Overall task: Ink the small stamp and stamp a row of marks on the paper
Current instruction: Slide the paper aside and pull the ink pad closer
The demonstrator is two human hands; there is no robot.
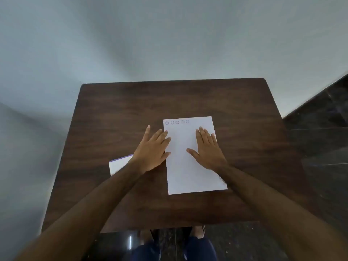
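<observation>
Both hands lie flat, fingers spread, holding nothing: left hand (150,150) at the paper (190,166) edge, right hand (208,147) on it, five marks (177,122) upper centre; keep it pinned.

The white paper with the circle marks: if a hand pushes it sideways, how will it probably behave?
The paper lies flat as one thin sheet, so it is probably light and floppy if lifted. On the smooth table it likely slides easily. The right hand flat on it probably keeps it in place.
</observation>
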